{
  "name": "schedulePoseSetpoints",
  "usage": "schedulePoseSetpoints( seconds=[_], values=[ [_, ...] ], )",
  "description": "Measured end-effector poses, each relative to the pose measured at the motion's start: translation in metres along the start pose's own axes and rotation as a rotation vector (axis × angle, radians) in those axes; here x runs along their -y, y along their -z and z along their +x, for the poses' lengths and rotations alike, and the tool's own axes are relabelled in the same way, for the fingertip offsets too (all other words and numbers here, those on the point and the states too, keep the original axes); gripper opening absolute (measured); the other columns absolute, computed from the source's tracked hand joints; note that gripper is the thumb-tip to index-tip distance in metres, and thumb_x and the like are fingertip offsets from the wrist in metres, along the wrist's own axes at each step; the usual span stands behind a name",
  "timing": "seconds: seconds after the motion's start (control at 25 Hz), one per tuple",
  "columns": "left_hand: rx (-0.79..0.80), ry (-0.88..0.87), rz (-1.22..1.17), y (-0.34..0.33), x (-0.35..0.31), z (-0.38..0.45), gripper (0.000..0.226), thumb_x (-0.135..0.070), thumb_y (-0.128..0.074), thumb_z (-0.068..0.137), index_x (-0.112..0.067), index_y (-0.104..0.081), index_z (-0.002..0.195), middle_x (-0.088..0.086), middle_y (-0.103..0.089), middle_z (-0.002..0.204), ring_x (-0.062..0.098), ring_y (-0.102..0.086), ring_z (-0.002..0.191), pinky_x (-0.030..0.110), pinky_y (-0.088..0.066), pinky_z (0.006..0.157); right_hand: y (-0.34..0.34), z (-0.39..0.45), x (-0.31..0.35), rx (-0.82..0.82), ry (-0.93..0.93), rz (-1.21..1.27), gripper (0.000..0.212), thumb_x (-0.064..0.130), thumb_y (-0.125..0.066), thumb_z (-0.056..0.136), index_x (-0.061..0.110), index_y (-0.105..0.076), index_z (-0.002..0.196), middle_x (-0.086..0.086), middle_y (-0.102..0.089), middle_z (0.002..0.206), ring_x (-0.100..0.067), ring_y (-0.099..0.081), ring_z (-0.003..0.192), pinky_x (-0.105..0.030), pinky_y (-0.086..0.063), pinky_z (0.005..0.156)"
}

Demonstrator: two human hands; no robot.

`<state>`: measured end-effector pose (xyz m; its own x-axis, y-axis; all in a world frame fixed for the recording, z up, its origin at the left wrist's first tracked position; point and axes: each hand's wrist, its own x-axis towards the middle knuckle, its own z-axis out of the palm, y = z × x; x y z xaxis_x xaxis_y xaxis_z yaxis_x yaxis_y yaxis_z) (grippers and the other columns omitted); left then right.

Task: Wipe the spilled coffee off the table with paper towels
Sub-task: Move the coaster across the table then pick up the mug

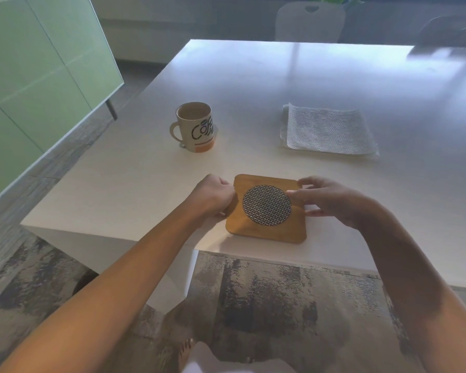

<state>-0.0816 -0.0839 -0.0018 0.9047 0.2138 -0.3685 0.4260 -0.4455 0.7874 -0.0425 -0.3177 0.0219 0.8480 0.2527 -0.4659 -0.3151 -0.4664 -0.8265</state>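
- A square wooden trivet (267, 208) with rounded corners lies flat near the front edge of the table (334, 84); its top is smooth, honey-coloured wood, and a round insert of dark woven or stamped metal mesh sits in the middle.
- The left hand (213, 197) has its fingers curled in against the trivet's left edge, gripping it there; the fingertips themselves are hidden under the knuckles.
- The right hand (331, 200) pinches the right edge, with the thumb laid on the wood at the rim of the mesh circle, one finger arched over the far right corner and another stretched along the near side.
- The paper towels (327, 130) form a folded, roughly square white stack with a quilted, wavy embossed texture; they lie flat on the table, well beyond the right hand's fingertips and apart from them, with layered edges showing at the left side.
- A ceramic mug (195, 127), cream with black lettering and an orange band at its base, stands upright beyond the left hand's knuckles, handle pointing left.
- The table is matt, pale and smooth; no spilled coffee can be made out on it.
- A mottled grey rug (253, 292) covers the floor below.
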Motion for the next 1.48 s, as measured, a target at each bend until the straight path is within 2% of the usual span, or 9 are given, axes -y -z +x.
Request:
schedulePoseSetpoints(
  seconds=[0.12, 0.52, 0.68, 0.8, 0.92, 1.04, 1.24, 1.36, 1.48],
  values=[
    [0.004, 0.004, 0.006, 0.0, 0.003, 0.001, 0.036, -0.006, -0.042, 0.078, 0.006, -0.074, 0.092, 0.024, -0.075, 0.091, 0.028, -0.065, 0.067, 0.045, -0.062, 0.072, 0.0, 0.0, 0.001, 0.02, -0.009, -0.031, 0.068, 0.024, -0.072, 0.089, 0.013, -0.039, 0.147, -0.011, -0.048, 0.137, -0.02, -0.059, 0.113, -0.03, -0.055, 0.074],
    [0.023, 0.001, -0.013, -0.001, 0.004, -0.006, 0.036, -0.007, -0.041, 0.082, 0.007, -0.074, 0.093, 0.026, -0.075, 0.091, 0.027, -0.065, 0.065, 0.037, -0.06, 0.065, 0.006, 0.007, -0.006, 0.011, -0.004, -0.031, 0.069, 0.022, -0.071, 0.09, 0.013, -0.034, 0.149, -0.008, -0.056, 0.123, -0.025, -0.06, 0.116, -0.037, -0.059, 0.071],
    [-0.028, 0.002, -0.004, 0.0, 0.003, -0.006, 0.032, -0.008, -0.045, 0.088, 0.006, -0.074, 0.094, 0.02, -0.076, 0.084, 0.027, -0.067, 0.064, 0.041, -0.063, 0.064, 0.008, 0.016, -0.009, -0.005, 0.017, -0.124, 0.073, 0.029, -0.073, 0.088, 0.014, -0.034, 0.148, -0.004, -0.057, 0.115, -0.021, -0.062, 0.104, -0.031, -0.059, 0.065],
    [-0.11, -0.007, 0.02, 0.006, 0.004, -0.003, 0.029, -0.009, -0.05, 0.088, 0.002, -0.075, 0.095, 0.008, -0.069, 0.075, 0.025, -0.065, 0.067, 0.047, -0.064, 0.068, 0.014, 0.029, -0.013, -0.13, 0.071, -0.245, 0.072, 0.039, -0.075, 0.085, 0.014, -0.042, 0.143, -0.01, -0.054, 0.13, -0.024, -0.061, 0.108, -0.041, -0.057, 0.086],
    [-0.186, -0.043, 0.008, 0.02, 0.006, 0.001, 0.024, -0.023, -0.055, 0.095, -0.017, -0.072, 0.111, -0.003, -0.066, 0.093, 0.02, -0.066, 0.085, 0.036, -0.063, 0.068, 0.016, 0.041, -0.007, -0.197, 0.132, -0.224, 0.066, 0.041, -0.075, 0.083, 0.016, -0.049, 0.138, -0.009, -0.055, 0.133, -0.025, -0.059, 0.115, -0.048, -0.049, 0.103],
    [-0.299, -0.109, -0.016, 0.037, 0.004, 0.01, 0.029, -0.026, -0.059, 0.093, -0.021, -0.066, 0.12, 0.001, -0.067, 0.111, 0.022, -0.065, 0.101, 0.041, -0.057, 0.093, 0.008, 0.053, 0.009, -0.199, 0.211, -0.188, 0.059, 0.04, -0.075, 0.083, 0.02, -0.053, 0.133, -0.004, -0.056, 0.128, -0.023, -0.061, 0.11, -0.047, -0.05, 0.101],
    [-0.542, -0.236, -0.025, 0.072, -0.006, 0.038, 0.036, -0.025, -0.066, 0.087, -0.02, -0.06, 0.122, 0.005, -0.059, 0.121, 0.022, -0.062, 0.103, 0.039, -0.052, 0.095, -0.017, 0.076, 0.045, -0.195, 0.388, -0.201, 0.049, 0.034, -0.071, 0.089, 0.027, -0.052, 0.134, 0.005, -0.055, 0.13, -0.019, -0.063, 0.11, -0.038, -0.053, 0.093],
    [-0.613, -0.275, -0.077, 0.095, -0.013, 0.062, 0.046, -0.024, -0.07, 0.084, -0.017, -0.056, 0.126, 0.006, -0.054, 0.126, 0.023, -0.062, 0.11, 0.04, -0.052, 0.097, -0.031, 0.1, 0.074, -0.191, 0.497, -0.159, 0.055, 0.027, -0.077, 0.084, 0.023, -0.053, 0.134, 0.006, -0.057, 0.127, -0.014, -0.062, 0.111, -0.036, -0.053, 0.091],
    [-0.6, -0.325, -0.078, 0.11, -0.02, 0.086, 0.072, -0.033, -0.082, 0.075, -0.015, -0.048, 0.135, 0.007, -0.048, 0.131, 0.022, -0.056, 0.119, 0.036, -0.05, 0.099, -0.051, 0.131, 0.101, -0.14, 0.566, -0.129, 0.074, 0.026, -0.087, 0.073, 0.019, -0.05, 0.136, 0.005, -0.055, 0.124, -0.016, -0.058, 0.111, -0.033, -0.053, 0.091]
  ],
)
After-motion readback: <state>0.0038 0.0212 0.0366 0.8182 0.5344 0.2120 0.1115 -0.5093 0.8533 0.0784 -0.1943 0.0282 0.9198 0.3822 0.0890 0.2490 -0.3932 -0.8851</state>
